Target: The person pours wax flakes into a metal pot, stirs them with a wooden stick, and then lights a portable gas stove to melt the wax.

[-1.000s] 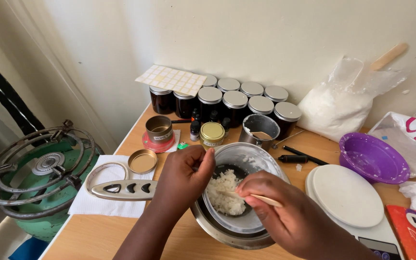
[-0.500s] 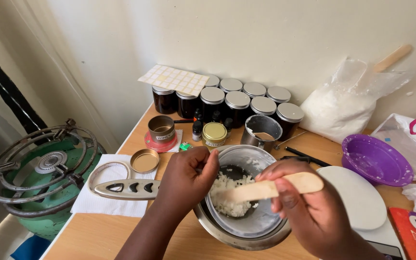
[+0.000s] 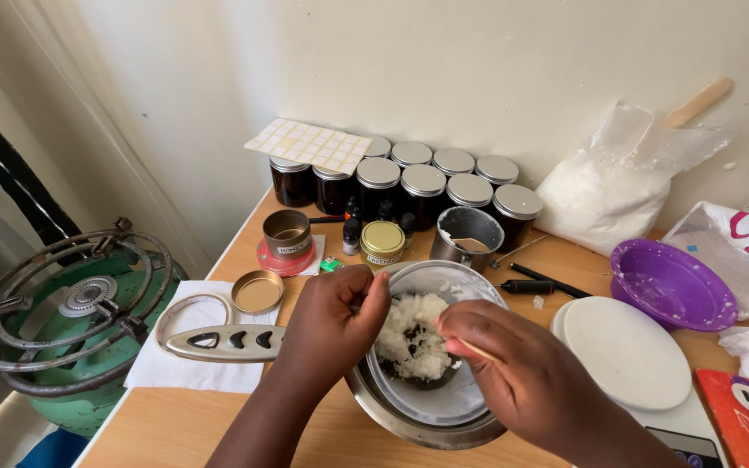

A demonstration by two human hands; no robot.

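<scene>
A light wooden table (image 3: 218, 416) is set against a pale wall. On it are seen a steel bowl (image 3: 392, 414), a cluster of dark jars with silver lids (image 3: 424, 186), a small metal pot (image 3: 467, 236), a purple bowl (image 3: 671, 284), a white round plate (image 3: 626, 351), a bag of white flakes (image 3: 604, 195), a white napkin (image 3: 175, 368) and a gold lid (image 3: 257, 291).

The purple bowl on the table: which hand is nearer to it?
Right. The right hand is over the metal bowl, left of the purple bowl. The left hand is farther left, at the metal bowl's far edge.
</scene>
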